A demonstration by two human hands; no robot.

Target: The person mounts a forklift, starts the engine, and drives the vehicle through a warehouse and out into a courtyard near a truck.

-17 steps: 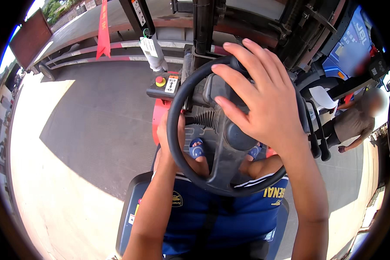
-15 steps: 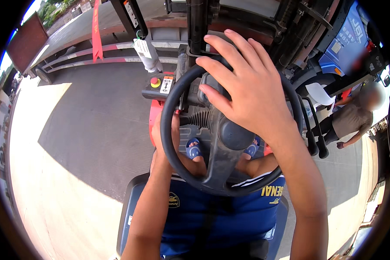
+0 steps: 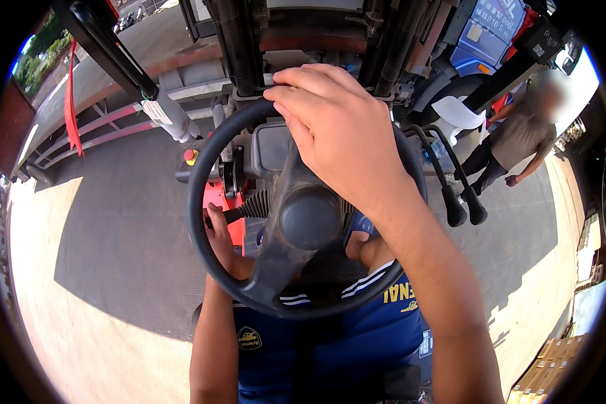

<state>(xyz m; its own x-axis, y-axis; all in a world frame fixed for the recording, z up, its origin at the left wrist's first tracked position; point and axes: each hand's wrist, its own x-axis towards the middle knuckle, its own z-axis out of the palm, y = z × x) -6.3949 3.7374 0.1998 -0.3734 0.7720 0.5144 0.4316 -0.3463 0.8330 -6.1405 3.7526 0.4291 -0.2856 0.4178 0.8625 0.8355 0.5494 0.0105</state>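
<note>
A black steering wheel [image 3: 310, 219] fills the middle of the view, above my lap. My right hand [image 3: 350, 141] is laid over the top of its rim, fingers together and bent toward the left; their undersides are hidden. Under the wheel's left side, my left hand [image 3: 219, 237] is closed round the end of a lever with a ribbed black rubber boot [image 3: 256, 204]. The rim partly covers that hand. A red push button [image 3: 190, 156] sits beyond it on a dark console. Two black-knobbed levers [image 3: 466, 210] stand right of the wheel, untouched.
Ahead rise the dark mast posts [image 3: 239, 47]. A flatbed trailer [image 3: 141, 60] stands far left, with a red ribbon [image 3: 72, 108] hanging before it. A blue vehicle [image 3: 481, 44] is far right. A person [image 3: 518, 141] stands at the right. Stacked cartons [image 3: 549, 367] are lower right.
My right hand's spread fingers have come together over the top of the rim, and the wheel has turned slightly clockwise. The whole view has shifted; my left hand stays at the booted lever.
</note>
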